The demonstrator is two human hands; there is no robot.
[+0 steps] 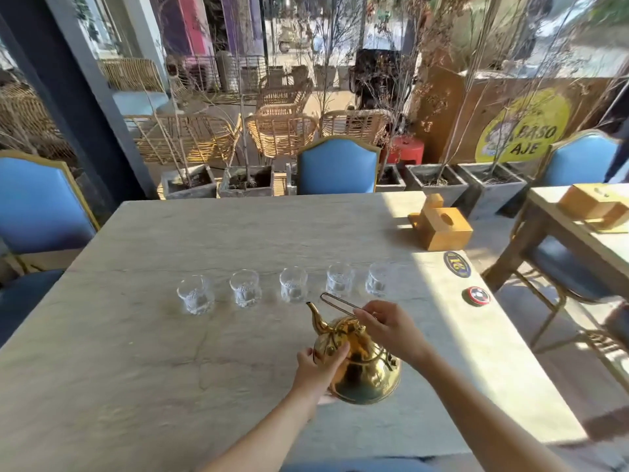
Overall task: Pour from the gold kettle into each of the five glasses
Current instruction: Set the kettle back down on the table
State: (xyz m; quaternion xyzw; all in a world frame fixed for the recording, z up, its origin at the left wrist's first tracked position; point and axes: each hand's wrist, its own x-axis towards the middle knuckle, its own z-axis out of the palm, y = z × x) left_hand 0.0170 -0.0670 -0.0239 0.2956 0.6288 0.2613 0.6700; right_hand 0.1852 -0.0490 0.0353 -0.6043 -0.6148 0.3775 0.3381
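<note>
The gold kettle [360,362] sits low in the centre of the frame, just right of the middle, its spout [315,316] aimed up and left toward the row of glasses. My right hand [388,327] is closed on the thin wire handle [335,303], pinching it near its right end, while my left hand [320,364] is pressed against the kettle's left flank, fingers curled round the body to steady it. I cannot tell whether the base rests on the table [136,335] or is just clear of it. Above the kettle, across the middle of the frame, the 5 glasses stand in a line, well apart from one another: glass 1 [195,294] at far left, glass 2 [245,288], glass 3 [293,284], glass 4 [339,280] and glass 5 [377,279] at the right, at the edge of the sunlit strip. All 5 look clear; I see no coloured liquid in any, though water would be hard to spot. By my reckoning no pour has begun and all 5 fills are left. A wooden tissue box [442,229] sits in the upper right of the table.
</note>
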